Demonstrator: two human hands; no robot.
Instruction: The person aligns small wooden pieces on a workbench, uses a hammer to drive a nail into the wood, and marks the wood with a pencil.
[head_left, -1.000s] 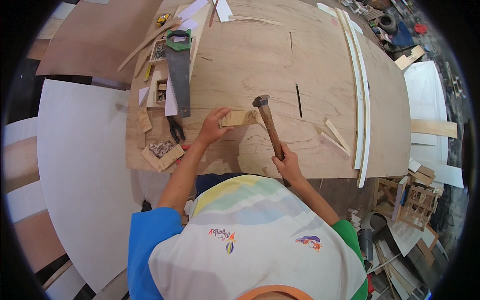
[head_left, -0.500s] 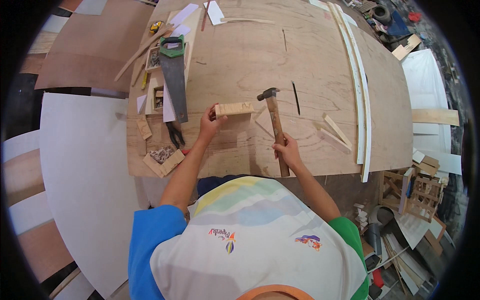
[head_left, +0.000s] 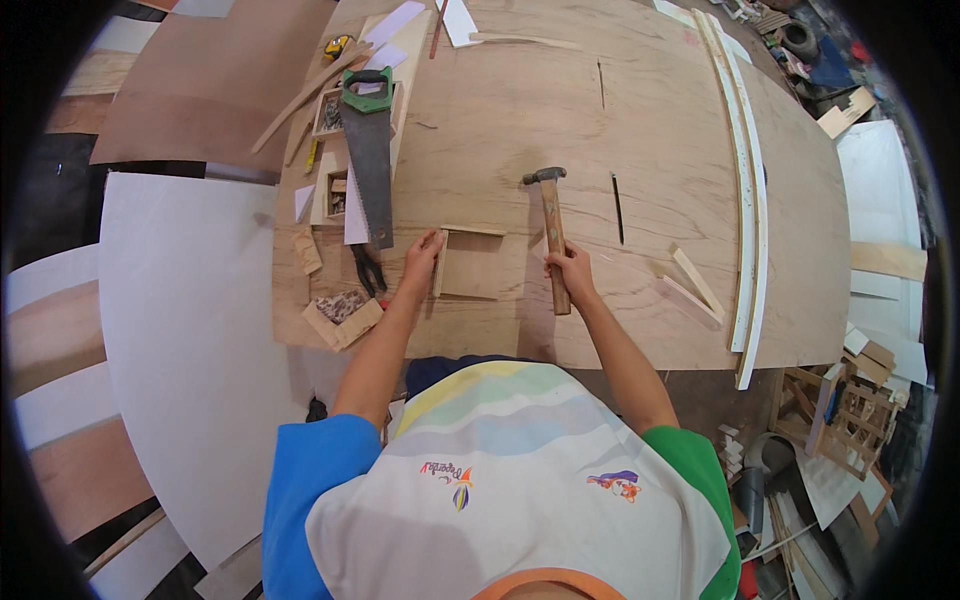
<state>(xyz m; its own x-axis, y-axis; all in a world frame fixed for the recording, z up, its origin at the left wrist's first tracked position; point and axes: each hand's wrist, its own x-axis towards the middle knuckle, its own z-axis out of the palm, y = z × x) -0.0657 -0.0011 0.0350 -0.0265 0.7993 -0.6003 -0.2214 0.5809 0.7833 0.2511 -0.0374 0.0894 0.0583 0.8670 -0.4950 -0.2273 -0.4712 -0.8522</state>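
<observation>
My left hand [head_left: 424, 262] grips the left edge of a small, shallow wooden box [head_left: 472, 266], whose thin strips run along its far, left and near edges. The box's right side looks open. In my right hand [head_left: 570, 270] is a claw hammer [head_left: 553, 215], held by its wooden handle with the dark head pointing away from me. The hammer is to the right of the box and apart from it. Part of a pale wood piece shows behind the handle.
At left are a green-handled handsaw [head_left: 371, 150], pliers [head_left: 367, 268], a tape measure [head_left: 337, 46] and a wood-sided tray of small bits [head_left: 343, 322]. A black pencil [head_left: 617, 208], wood offcuts [head_left: 690, 290] and long white-edged strips [head_left: 745, 200] lie at right.
The box has tipped from standing on edge to lying nearly flat, its inside now showing. My right hand has carried the hammer slightly away from me. The whole view has shifted a little.
</observation>
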